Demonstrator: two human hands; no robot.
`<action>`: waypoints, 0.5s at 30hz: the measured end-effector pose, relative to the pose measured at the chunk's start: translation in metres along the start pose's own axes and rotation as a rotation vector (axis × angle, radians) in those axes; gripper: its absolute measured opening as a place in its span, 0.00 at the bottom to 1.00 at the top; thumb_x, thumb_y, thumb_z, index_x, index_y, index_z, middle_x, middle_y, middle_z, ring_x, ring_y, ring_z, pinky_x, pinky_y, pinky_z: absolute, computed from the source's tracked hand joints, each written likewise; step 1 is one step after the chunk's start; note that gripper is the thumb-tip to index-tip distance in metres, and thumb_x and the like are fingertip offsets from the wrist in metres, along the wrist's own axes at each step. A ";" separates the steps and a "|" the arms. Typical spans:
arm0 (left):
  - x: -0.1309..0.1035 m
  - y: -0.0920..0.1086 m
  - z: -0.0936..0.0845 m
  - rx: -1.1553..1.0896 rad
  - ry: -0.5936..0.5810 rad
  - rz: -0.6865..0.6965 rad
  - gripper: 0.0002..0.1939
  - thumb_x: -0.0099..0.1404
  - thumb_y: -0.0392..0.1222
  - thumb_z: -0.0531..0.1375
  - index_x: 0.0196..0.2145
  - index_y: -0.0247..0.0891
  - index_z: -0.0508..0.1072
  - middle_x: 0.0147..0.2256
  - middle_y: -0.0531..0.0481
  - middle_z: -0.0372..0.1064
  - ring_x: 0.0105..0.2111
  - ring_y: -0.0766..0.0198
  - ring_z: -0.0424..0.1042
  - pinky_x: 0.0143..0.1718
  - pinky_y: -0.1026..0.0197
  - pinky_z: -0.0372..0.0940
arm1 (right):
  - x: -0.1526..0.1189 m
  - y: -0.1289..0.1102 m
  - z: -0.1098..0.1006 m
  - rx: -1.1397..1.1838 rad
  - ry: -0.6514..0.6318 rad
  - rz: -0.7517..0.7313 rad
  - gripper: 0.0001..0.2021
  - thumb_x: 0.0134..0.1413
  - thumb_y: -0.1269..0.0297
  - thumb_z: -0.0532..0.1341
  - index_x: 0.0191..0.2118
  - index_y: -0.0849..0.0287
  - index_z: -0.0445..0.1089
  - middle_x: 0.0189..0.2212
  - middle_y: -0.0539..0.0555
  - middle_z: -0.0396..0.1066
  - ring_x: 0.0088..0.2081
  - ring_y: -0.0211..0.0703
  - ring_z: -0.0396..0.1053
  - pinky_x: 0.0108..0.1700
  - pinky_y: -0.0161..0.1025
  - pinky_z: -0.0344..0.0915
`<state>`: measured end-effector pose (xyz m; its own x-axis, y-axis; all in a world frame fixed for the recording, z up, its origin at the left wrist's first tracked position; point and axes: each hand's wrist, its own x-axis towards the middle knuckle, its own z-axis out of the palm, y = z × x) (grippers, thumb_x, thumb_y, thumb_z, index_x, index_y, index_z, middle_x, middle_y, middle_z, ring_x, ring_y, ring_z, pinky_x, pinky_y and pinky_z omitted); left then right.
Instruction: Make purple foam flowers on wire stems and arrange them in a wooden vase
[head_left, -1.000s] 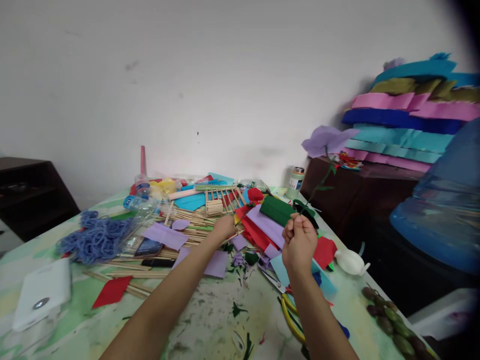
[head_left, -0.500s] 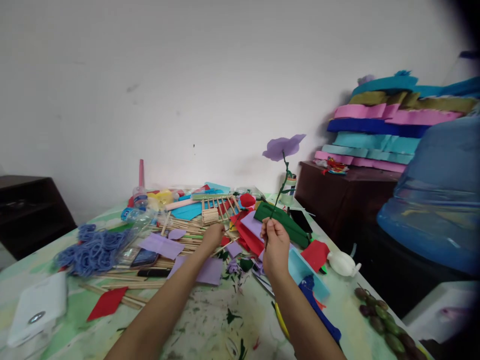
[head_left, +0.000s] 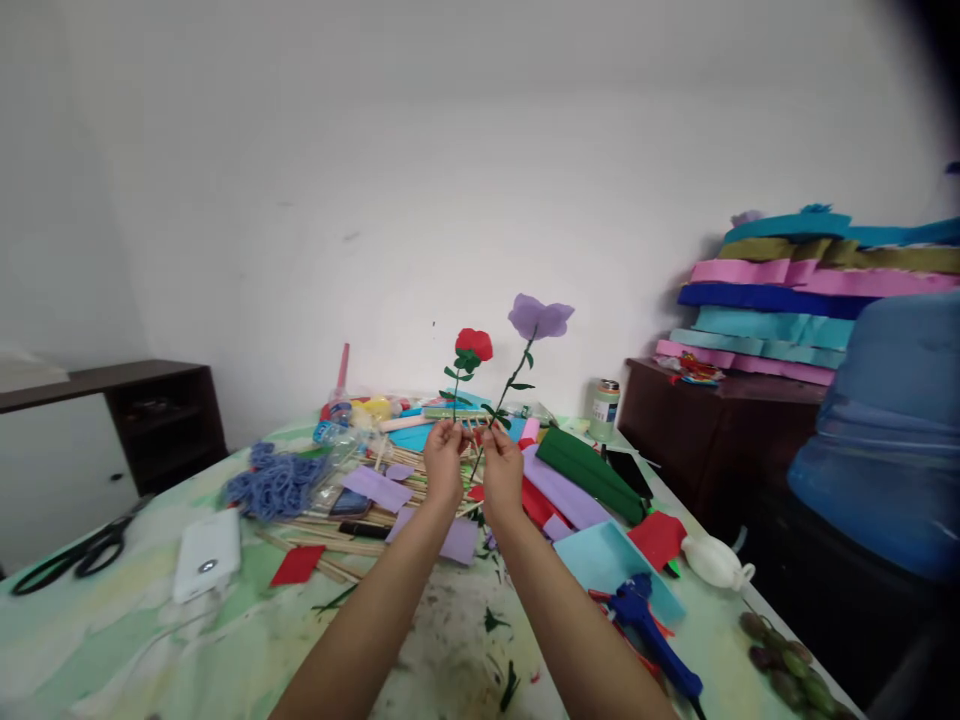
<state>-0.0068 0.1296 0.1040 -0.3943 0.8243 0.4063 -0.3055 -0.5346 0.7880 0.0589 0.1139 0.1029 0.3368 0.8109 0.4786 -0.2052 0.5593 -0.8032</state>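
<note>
In my left hand (head_left: 444, 462) a red paper flower (head_left: 474, 345) stands upright, its thin green stem pinched between closed fingers. My right hand (head_left: 502, 465) is closed on the green stem of a purple paper flower (head_left: 541, 318), which leans to the right and rises a little higher than the red one. Small green leaves run along both stems. The hands are side by side over the middle of the cluttered table, close together. Behind and below them lie wooden sticks (head_left: 360, 535) and pieces of purple paper (head_left: 377, 487).
Blue yarn (head_left: 274, 482), a white device (head_left: 208, 556) and black scissors (head_left: 90, 552) lie at left. On the right are a green paper roll (head_left: 592, 474), a light-blue tray (head_left: 589, 555), a blue glue gun (head_left: 651, 630) and grapes (head_left: 787, 665). A large water bottle (head_left: 881, 430) stands beyond the table edge.
My left hand has come up from the pile with the red flower. My right hand has moved left with the purple flower, bringing both blooms near each other. The view has shifted.
</note>
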 end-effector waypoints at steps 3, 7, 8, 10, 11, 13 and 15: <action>-0.014 0.027 -0.009 -0.087 0.016 0.018 0.15 0.54 0.51 0.59 0.32 0.39 0.61 0.26 0.54 0.64 0.27 0.68 0.67 0.32 0.63 0.63 | -0.012 -0.003 0.029 -0.026 -0.006 -0.051 0.13 0.49 0.57 0.58 0.33 0.62 0.72 0.34 0.56 0.73 0.38 0.45 0.68 0.43 0.41 0.63; -0.021 0.052 -0.037 -0.107 0.070 0.043 0.12 0.55 0.48 0.57 0.32 0.39 0.60 0.24 0.56 0.62 0.24 0.68 0.65 0.27 0.65 0.61 | -0.039 -0.008 0.064 -0.060 0.005 -0.092 0.15 0.53 0.56 0.55 0.34 0.61 0.73 0.33 0.55 0.74 0.38 0.45 0.68 0.41 0.39 0.63; -0.021 0.057 -0.046 -0.099 0.086 0.052 0.11 0.55 0.47 0.57 0.31 0.39 0.60 0.23 0.57 0.61 0.23 0.69 0.64 0.27 0.65 0.60 | -0.047 -0.009 0.071 -0.072 0.005 -0.102 0.15 0.54 0.56 0.54 0.34 0.61 0.73 0.33 0.55 0.74 0.38 0.45 0.68 0.41 0.39 0.63; -0.022 0.067 -0.064 -0.075 0.113 0.072 0.09 0.55 0.44 0.58 0.29 0.38 0.61 0.22 0.57 0.59 0.22 0.70 0.62 0.26 0.66 0.58 | -0.063 -0.013 0.084 -0.104 0.001 -0.123 0.15 0.54 0.57 0.54 0.33 0.61 0.73 0.33 0.55 0.74 0.39 0.46 0.68 0.42 0.40 0.63; -0.024 0.071 -0.073 -0.062 0.122 0.081 0.08 0.54 0.43 0.58 0.28 0.38 0.61 0.22 0.57 0.59 0.22 0.70 0.61 0.26 0.66 0.58 | -0.071 -0.014 0.090 -0.123 -0.001 -0.135 0.14 0.54 0.57 0.55 0.33 0.60 0.74 0.34 0.56 0.74 0.39 0.46 0.68 0.43 0.40 0.62; -0.027 0.081 -0.089 -0.039 0.131 0.098 0.06 0.54 0.41 0.58 0.27 0.38 0.63 0.22 0.56 0.60 0.23 0.69 0.61 0.26 0.65 0.58 | -0.086 -0.018 0.102 -0.165 -0.007 -0.158 0.13 0.54 0.58 0.55 0.34 0.60 0.74 0.35 0.56 0.73 0.40 0.46 0.68 0.44 0.41 0.62; -0.032 0.090 -0.102 -0.022 0.140 0.114 0.05 0.54 0.39 0.58 0.26 0.37 0.64 0.22 0.56 0.60 0.23 0.68 0.61 0.26 0.65 0.57 | -0.099 -0.023 0.113 -0.210 -0.019 -0.180 0.13 0.54 0.59 0.55 0.34 0.60 0.74 0.36 0.56 0.73 0.40 0.46 0.68 0.45 0.42 0.62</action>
<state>-0.1104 0.0360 0.1143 -0.5439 0.7247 0.4231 -0.2703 -0.6285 0.7293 -0.0740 0.0408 0.1141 0.3334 0.7059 0.6250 0.0516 0.6482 -0.7597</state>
